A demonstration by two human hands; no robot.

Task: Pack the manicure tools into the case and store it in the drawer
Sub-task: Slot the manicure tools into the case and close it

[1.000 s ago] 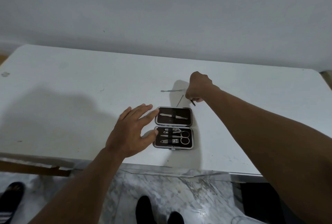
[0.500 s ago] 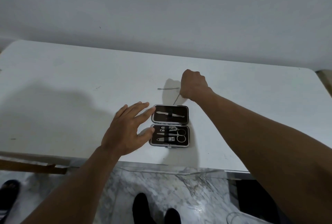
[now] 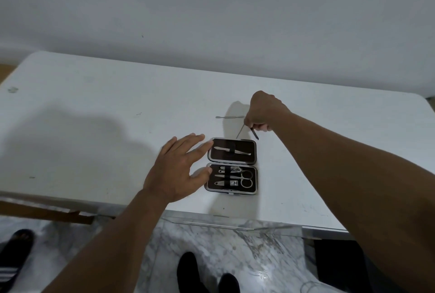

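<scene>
A small manicure case lies open on the white table, its two dark halves one behind the other. The far half holds one slim metal tool; the near half holds scissors, clippers and other small tools under straps. My right hand is just behind the case, closed on a thin metal tool whose tip points down toward the case; a dark end also sticks out below the fist. My left hand is open, fingers spread, touching the case's left edge. Another thin tool lies loose on the table behind.
A pale wall rises behind the table. The table's front edge runs just below the case, with marble floor, dark shoes and a sandal beneath. A brown wooden piece shows under the table's left front.
My right hand has lifted slightly with the thin tool pinched, tip now angled at the case's far edge. My left hand has stayed at the case's left side.
</scene>
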